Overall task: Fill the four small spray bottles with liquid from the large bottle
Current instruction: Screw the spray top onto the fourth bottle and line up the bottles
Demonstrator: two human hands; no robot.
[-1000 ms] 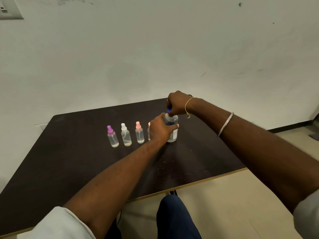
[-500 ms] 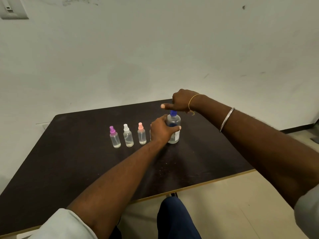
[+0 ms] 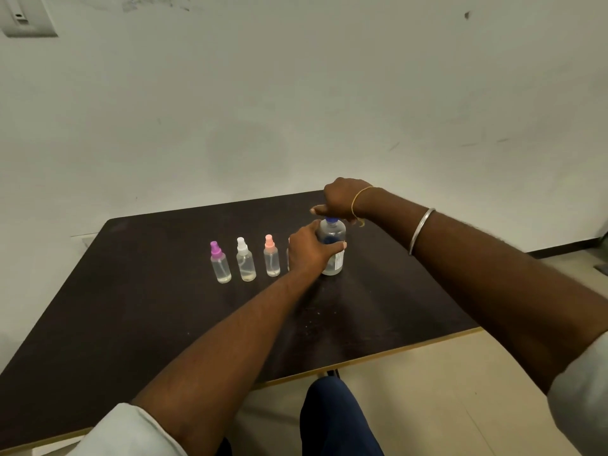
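A person's left hand [image 3: 309,250] is gripping the large bottle [image 3: 333,248], standing upright on the dark table [image 3: 131,307] beside the small spray bottles [image 3: 245,263]. Their right hand [image 3: 342,200] is hovering above its blue cap [image 3: 331,220]; whether it touches is unclear. Uncapping seems underway; next, the cap likely needs twisting off.

Left hand [image 3: 309,250] curls in a closed grip, arm outstretched; right hand [image 3: 342,200] hovers loosely fisted just beyond it.
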